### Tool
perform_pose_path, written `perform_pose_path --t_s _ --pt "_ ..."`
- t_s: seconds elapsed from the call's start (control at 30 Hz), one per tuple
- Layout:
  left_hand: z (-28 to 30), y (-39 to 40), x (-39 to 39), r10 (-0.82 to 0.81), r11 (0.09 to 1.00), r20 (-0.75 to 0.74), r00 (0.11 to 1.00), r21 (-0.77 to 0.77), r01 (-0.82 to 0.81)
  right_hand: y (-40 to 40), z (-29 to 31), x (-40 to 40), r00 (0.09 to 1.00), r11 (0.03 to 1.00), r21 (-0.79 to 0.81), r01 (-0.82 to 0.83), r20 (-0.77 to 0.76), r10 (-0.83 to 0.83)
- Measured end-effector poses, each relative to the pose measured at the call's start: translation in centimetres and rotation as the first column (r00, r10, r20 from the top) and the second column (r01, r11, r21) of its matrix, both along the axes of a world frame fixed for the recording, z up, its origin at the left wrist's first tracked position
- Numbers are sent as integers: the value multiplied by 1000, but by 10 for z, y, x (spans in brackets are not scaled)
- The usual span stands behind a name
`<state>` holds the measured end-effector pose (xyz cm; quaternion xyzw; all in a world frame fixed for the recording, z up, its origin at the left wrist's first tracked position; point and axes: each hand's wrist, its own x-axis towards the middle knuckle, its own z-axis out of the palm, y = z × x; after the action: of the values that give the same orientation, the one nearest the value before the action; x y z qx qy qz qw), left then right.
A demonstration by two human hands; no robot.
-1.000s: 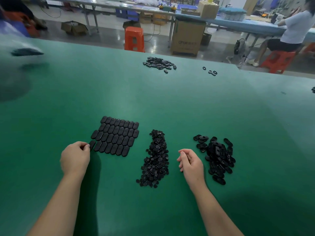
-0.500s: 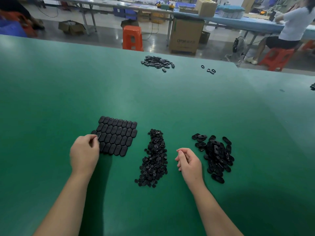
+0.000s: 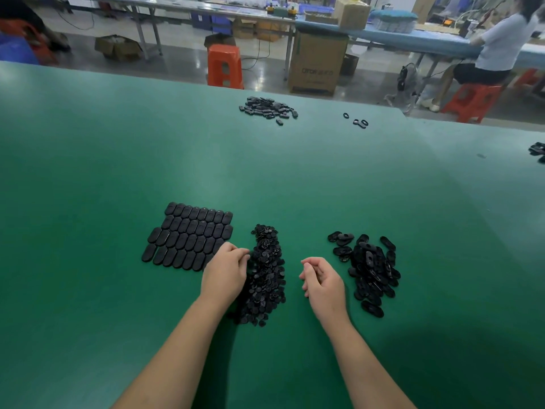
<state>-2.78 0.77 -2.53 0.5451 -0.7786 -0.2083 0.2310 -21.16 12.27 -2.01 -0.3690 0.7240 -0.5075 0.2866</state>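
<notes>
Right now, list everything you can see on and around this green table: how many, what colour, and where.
table: one, green, fills most of the view
laid-out oval pieces: about four rows, black, near left
small-parts pile: one, black, near middle
holed-oval pile: one, black, near right
far pile: one, black, by the table's far edge
loose rings: a few, black, right of the far pile
stool: one, orange, on the floor beyond the table
cardboard box: one, brown, right of that stool
seated person: one, white top, far right
left hand: fingertips at the small-parts pile, grip unclear
right hand: loosely curled, between the two near piles, nothing seen in it
</notes>
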Motion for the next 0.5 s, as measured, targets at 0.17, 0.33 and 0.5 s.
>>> perform_pose_path --t_s 0.17,0.33,0.5 --pt "-7 7 8 -38 997 -58 998 -68 34 0 -1 0 1000 1000 23 -3 -31 3" --pt "-7 8 8 -56 994 -53 997 -93 51 -2 1 2 999 999 31 -23 -43 24" --pt "-5 9 8 -62 993 -52 997 -108 57 -3 3 3 994 999 41 -37 -100 40"
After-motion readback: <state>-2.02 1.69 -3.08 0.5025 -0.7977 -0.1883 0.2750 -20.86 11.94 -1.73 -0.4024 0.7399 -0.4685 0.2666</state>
